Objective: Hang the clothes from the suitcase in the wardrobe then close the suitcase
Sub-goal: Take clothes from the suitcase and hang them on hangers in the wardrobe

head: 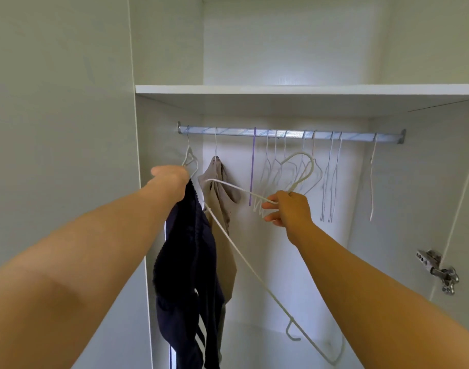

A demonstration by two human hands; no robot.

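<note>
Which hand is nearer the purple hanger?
Right. The right hand, gripping a white hanger, sits just right of the purple hanger; the left hand, holding a dark garment, is farther left.

Single head-worn camera faces forward, slightly upward, close into the open wardrobe [281, 89] at rail [289, 133] height.

Both my arms reach up and forward. My left hand [172, 177] grips a dark garment [185, 262]; my right hand [290, 210] pinches a hanger [238, 249].

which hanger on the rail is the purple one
The third hanger from the left, just right of the beige garment; the others on the rail are white.
</note>
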